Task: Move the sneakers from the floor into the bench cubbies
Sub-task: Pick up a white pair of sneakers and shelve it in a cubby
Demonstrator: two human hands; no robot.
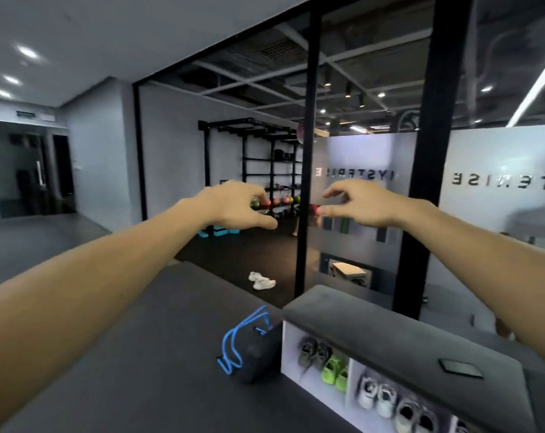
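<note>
Bench at lower right, dark padded top, white cubbies open to the front. Cubbies already filled as far as visible: 1 dark grey pair with a bright green pair in the left compartment; next compartment holds 2 pale pairs side by side. Further cubbies run off the frame edge — cannot tell their contents.

Still on the floor: 1 white pair of sneakers, lying loose on the dark mat well apart from the bench, near the black door post.

Left hand and right hand both raised out in front, well above the floor, fingers loosely curled with thumb and forefinger apart — neither has hold of anything.

Also present: dark bag with blue cord just beside the bench's left end; a flat dark phone-like slab on the bench top.

Judgement: task mostly done, at least 4 pairs stowed. The white pair looks like the last one left, though floor outside the view is unknown. Room for it in the visible cubbies looks tight.
</note>
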